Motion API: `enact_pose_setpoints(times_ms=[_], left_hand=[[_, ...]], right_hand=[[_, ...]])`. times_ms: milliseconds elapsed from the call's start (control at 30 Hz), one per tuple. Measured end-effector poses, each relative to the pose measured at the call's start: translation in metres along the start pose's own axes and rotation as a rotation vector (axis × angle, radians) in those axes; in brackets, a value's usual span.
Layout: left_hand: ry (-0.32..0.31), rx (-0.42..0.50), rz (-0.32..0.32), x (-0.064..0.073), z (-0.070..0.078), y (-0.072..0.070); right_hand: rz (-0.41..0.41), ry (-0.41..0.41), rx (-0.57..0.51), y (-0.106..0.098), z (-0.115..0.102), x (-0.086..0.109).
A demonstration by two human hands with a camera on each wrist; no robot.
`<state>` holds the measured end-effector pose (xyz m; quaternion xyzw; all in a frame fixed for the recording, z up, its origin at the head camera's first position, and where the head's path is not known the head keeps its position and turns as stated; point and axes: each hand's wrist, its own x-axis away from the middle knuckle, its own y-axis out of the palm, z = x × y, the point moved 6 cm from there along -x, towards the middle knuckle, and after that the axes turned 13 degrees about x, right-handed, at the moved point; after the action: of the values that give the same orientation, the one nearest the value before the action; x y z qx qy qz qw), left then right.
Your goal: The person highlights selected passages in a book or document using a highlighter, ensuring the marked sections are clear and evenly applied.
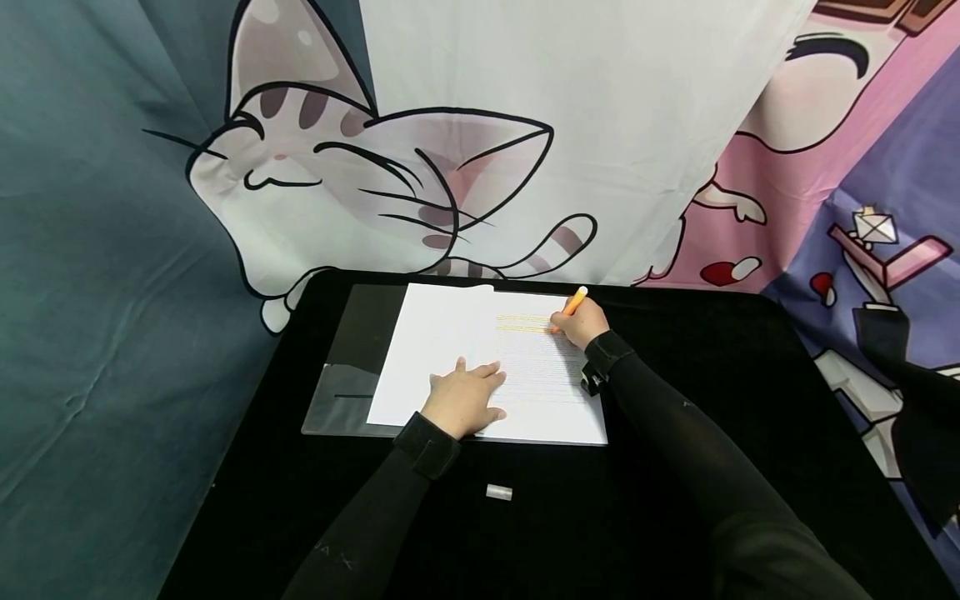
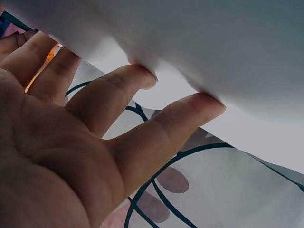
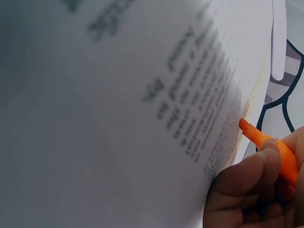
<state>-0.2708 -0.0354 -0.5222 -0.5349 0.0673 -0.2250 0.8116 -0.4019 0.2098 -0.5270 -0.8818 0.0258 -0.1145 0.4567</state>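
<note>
Two white sheets lie side by side, a blank left page [image 1: 427, 333] and a right page of printed text [image 1: 543, 408]. Yellow-orange highlighted lines [image 1: 521, 323] cross the upper part of the text. My right hand [image 1: 583, 323] pinches an orange highlighter [image 1: 576, 300] near the right end of those lines. In the right wrist view its orange tip [image 3: 243, 124] is at the paper, beside the print. Fingers spread, my left hand [image 1: 463, 402] rests on the lower middle of the pages; the left wrist view shows its fingertips [image 2: 211, 105] against the white paper.
Under the pages, a clear plastic sheet [image 1: 341, 404] sticks out on the left. A small whitish cylinder [image 1: 498, 492] lies on the black tabletop [image 1: 697, 358], toward the front. Behind the table hangs a printed cloth [image 1: 637, 108] with cartoon cats.
</note>
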Motion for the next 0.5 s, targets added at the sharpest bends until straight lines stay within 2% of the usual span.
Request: enact_pose_setpoints(times_ms=[100, 167, 333, 500], left_hand=[[0.002, 0.0, -0.001, 0.0, 0.0, 0.0], [0.003, -0.004, 0.0, -0.001, 0.0, 0.001], [0.004, -0.008, -0.002, 0.0, 0.0, 0.0], [0.011, 0.005, 0.007, 0.0, 0.0, 0.0]], right_hand=[[0.003, 0.0, 0.0, -0.001, 0.001, 0.0], [0.02, -0.034, -0.021, 0.009, 0.017, -0.019], [0.029, -0.059, -0.013, 0.03, 0.054, -0.066], [0.012, -0.034, 0.007, 0.034, 0.064, -0.077]])
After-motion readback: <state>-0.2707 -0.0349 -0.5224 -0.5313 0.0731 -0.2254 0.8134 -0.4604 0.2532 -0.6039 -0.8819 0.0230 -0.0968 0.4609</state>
